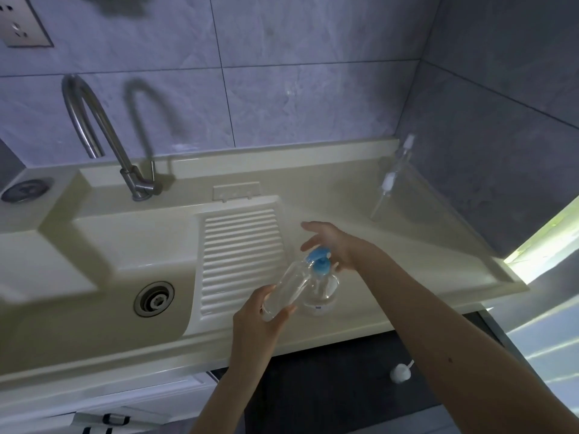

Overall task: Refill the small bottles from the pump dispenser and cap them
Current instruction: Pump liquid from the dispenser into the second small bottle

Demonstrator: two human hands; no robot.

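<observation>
The left hand (pixel 261 311) grips the base of a small clear bottle (pixel 286 291), fingers and thumb wrapped round its lower end; the bottle is tilted, its mouth raised up and to the right so that it sits just under the blue nozzle of the pump dispenser (pixel 321 283). The right hand (pixel 332 244) hangs open over the blue pump head, fingers spread and pointing left, the palm close above or on the pump; whether it presses down cannot be told from this angle. The dispenser itself is a clear, round-bodied bottle standing upright on the flat cream counter (pixel 407 264) to the right of the ribbed washboard (pixel 241 255); the small bottle's neck touches or nearly touches its pump, the blur leaving that unclear. Left of the washboard lies the sink basin (pixel 94 277) with a metal drain (pixel 154 298) in its floor; behind the basin rises a curved steel tap (pixel 94 120), its shadow cast on the grey tiled wall. Far back at the right corner of the counter lies a second clear bottle with a white pump top (pixel 391 180), well apart from both hands; on the dark floor below the counter edge lies a small white round object (pixel 400 372); a wall socket (pixel 18 23) sits at the upper left.
</observation>
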